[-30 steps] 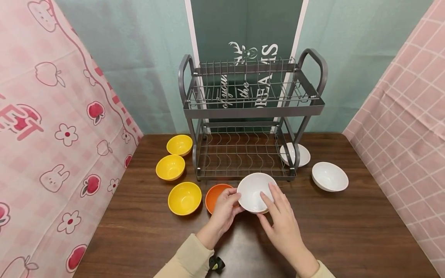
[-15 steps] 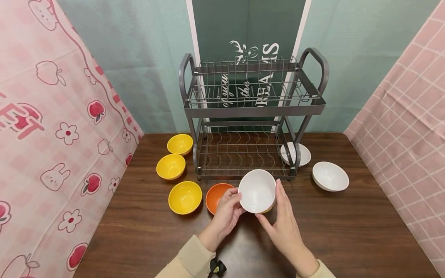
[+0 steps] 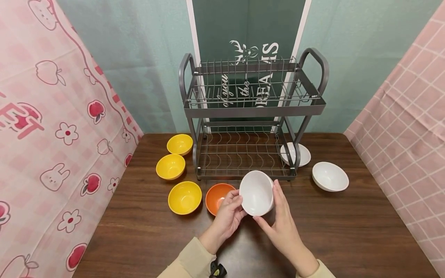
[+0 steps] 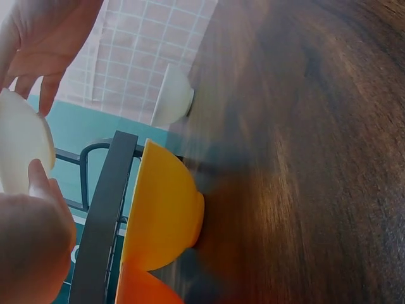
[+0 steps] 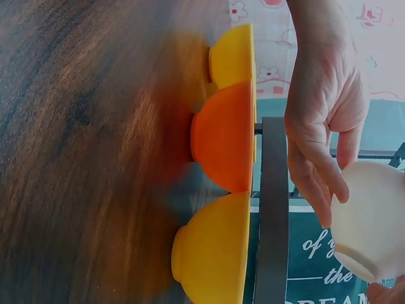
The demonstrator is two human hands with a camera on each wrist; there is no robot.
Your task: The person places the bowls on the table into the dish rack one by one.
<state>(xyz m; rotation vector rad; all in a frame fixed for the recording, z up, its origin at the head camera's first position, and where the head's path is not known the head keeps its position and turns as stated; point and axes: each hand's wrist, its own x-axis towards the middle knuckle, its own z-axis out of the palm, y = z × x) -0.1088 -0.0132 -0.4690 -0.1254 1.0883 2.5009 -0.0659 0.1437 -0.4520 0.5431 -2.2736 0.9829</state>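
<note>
Holding a white bowl (image 3: 256, 193) up above the table (image 3: 347, 231), in front of the gray rack (image 3: 253, 112), the left hand (image 3: 227, 216) pinches its left edge in the head view; the right hand (image 3: 286, 229) touches its right side with straight fingers. Two more white bowls (image 3: 330, 177) sit to the right. The left wrist view shows both hands touching the held bowl. The right wrist view shows an orange bowl (image 5: 221, 138) between two yellow bowls (image 5: 215, 250).

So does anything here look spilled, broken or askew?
Nothing looks spilled or broken. Only the lettering on the dark green panel looks odd, running sideways in the head view. One white bowl tilts, held in the left hand.
</note>
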